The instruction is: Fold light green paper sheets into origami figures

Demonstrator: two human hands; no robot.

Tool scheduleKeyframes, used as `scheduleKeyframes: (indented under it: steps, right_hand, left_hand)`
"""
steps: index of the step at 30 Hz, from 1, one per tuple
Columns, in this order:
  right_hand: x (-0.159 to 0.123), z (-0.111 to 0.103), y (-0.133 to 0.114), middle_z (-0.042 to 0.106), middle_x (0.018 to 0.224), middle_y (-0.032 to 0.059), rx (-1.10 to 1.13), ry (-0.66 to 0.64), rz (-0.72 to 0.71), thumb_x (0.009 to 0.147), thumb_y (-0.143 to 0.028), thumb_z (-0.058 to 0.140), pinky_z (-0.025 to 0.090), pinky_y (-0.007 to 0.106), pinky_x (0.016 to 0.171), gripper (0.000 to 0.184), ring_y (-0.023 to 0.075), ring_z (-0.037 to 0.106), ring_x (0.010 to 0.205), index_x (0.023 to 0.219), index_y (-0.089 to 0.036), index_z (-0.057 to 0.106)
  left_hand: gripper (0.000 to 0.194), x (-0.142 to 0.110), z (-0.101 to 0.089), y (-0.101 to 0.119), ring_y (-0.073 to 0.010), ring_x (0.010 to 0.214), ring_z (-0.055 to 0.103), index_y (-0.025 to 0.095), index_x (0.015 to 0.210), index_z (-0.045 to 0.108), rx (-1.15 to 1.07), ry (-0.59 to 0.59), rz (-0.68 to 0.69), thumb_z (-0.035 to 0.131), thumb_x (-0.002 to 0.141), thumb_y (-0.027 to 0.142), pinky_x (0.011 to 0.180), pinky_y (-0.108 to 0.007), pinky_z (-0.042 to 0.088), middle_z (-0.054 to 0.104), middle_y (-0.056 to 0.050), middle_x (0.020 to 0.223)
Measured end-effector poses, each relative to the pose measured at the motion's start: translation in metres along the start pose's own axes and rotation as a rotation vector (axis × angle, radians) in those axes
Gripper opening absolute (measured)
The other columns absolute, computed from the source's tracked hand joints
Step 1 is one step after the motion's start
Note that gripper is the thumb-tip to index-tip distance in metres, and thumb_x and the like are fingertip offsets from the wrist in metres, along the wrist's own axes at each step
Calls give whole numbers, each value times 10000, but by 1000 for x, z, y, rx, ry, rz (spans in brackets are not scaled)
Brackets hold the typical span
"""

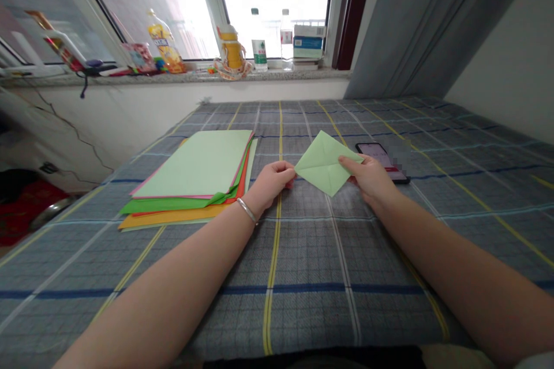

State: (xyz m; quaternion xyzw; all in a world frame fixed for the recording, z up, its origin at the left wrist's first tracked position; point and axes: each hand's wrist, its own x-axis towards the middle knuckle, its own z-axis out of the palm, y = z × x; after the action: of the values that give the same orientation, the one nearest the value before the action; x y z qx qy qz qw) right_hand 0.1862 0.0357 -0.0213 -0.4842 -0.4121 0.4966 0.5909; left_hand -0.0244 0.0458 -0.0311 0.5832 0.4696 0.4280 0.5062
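grip of right hand [367,176] hides green paper's [322,164] corner.

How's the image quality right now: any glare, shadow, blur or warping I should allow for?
Head view: window glare washed out, bottles before it pale at their edges; soft, faint shadows on the checked cloth; creases readable on the green paper; wide-angle stretching of the forearms toward the lower corners; pixelated patch beside the phone.

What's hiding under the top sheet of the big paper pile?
Under the top sheet, edges peek out: pink, bright green, red-orange, yellow-orange and pale green paper. The rest is covered, so I can't count the sheets.
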Motion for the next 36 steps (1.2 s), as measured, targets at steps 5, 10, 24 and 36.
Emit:
scheduleKeyframes:
  steps: [5,10,24,36]
  right_hand:
    - [7,-7,-2,736,839,41,76,98,54,726,-202,684,586,311,649,116,192,693,749,837,-187,651]
    - [6,-7,3,739,856,59,68,23,153,775,-159,629,593,310,665,55,190,695,777,823,-182,641]
    - [9,-10,7,705,690,36,-69,-28,148,780,-139,637,564,240,576,60,129,647,591,738,-176,660]
    - [11,-16,3,704,644,32,-121,-8,73,735,-161,687,521,192,470,28,110,629,534,714,-176,677]
  left_hand:
    - [117,2,-7,1,-82,575,480,155,709,569,-173,40,-77,614,646,242,595,-219,483,479,34,613]
    - [304,0,-7,3,-106,647,521,156,896,623,-151,-50,-62,585,747,418,603,-243,479,582,-19,825]
    - [319,-7,0,4,-113,495,433,174,586,534,439,4,92,582,777,426,513,-242,288,506,29,519]
    - [324,-4,-10,3,-104,462,456,174,587,557,419,3,59,623,747,448,488,-235,322,553,17,519]
